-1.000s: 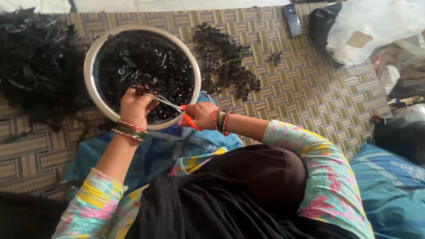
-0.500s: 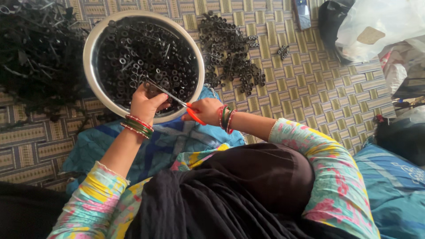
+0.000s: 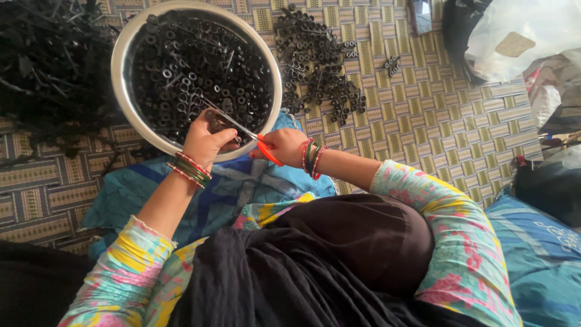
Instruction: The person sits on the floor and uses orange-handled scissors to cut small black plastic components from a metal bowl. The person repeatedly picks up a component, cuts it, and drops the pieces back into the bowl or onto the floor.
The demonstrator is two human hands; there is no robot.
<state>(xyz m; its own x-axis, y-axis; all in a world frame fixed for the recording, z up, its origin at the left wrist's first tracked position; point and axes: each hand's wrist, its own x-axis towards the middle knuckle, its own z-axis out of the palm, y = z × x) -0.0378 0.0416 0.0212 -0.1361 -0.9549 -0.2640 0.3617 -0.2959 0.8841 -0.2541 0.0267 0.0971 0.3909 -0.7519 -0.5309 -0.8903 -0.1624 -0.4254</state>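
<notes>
A round metal bowl [image 3: 124,45] full of small black ring-shaped pieces [image 3: 200,66] stands on the mat in front of me. My right hand [image 3: 283,145] grips red-handled scissors [image 3: 242,128] whose blades point up-left over the bowl's near rim. My left hand [image 3: 206,138] is closed on a small black piece right at the blades' tips. Bangles ring both wrists.
A heap of black strips [image 3: 42,66] lies left of the bowl, and a pile of cut black pieces [image 3: 318,66] to its right. A blue cloth [image 3: 200,194] covers my lap. White plastic bags [image 3: 520,36] and a phone [image 3: 420,15] lie at the far right.
The view has shifted so the bowl sits higher in frame. Both hands stay together at the bowl's near rim, the scissors still meeting the piece in my left hand.
</notes>
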